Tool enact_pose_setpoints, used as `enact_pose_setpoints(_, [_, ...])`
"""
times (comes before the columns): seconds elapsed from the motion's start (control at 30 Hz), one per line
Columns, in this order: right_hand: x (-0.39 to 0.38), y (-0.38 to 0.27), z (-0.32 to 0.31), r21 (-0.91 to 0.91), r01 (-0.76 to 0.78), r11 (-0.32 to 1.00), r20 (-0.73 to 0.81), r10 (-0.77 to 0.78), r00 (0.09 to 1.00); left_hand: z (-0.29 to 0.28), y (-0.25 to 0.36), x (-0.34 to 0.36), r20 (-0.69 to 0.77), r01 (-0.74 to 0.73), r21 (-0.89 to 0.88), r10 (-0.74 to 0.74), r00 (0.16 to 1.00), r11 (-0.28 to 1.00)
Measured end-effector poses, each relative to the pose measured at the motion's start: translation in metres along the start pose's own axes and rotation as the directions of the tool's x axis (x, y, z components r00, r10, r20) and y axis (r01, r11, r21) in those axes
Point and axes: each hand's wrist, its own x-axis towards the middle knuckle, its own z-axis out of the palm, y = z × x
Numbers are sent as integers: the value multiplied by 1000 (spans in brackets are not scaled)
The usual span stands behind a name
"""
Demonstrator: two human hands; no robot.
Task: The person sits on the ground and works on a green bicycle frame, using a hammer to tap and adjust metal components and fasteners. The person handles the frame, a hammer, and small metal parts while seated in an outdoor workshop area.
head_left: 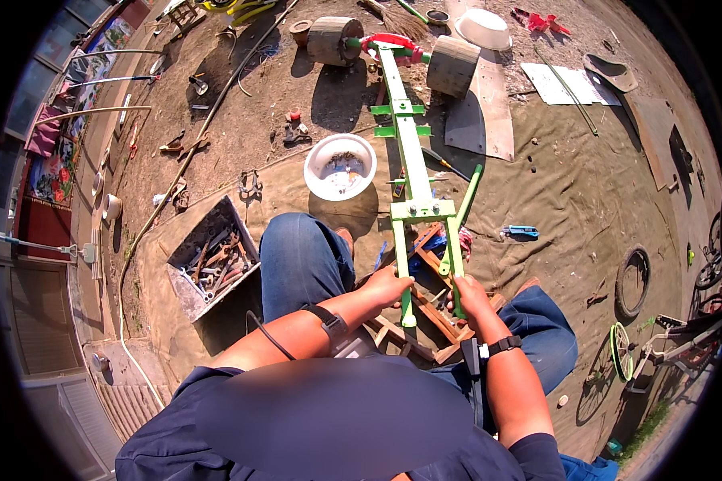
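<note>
A light green metal frame stretches away from me to two grey cylindrical rollers, the left and right, joined near a red part. My left hand is closed around the left prong of its near, forked end, and my right hand grips the right prong. Below the fork lie wooden frames. Beside the right prong is a separate green bar. A white basin with dark bits inside stands left of the frame, and a blue utility knife lies to the right.
A metal box of wrenches is by my left knee on the tarp. A long hose runs along the left. At the right are a tyre, a green wheel and bicycle parts. Boards lie behind the frame.
</note>
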Motion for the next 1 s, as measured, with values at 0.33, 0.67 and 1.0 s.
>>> enact_pose_setpoints(0.33, [2, 1, 0, 5, -5, 1000, 10, 5, 1000, 0, 3, -3, -7, 7, 13, -7, 1000, 1000])
enact_pose_setpoints(0.67, [1, 1, -1, 19, -1, 1000, 18, 0, 1000, 0, 1, -2, -8, -3, -1, 3, 1000, 1000])
enact_pose_setpoints(1.0, [-1, -2, 2, 25, 1, 1000, 24, -2, 1000, 0, 1, -4, -24, 0, 1, 0, 1000, 1000])
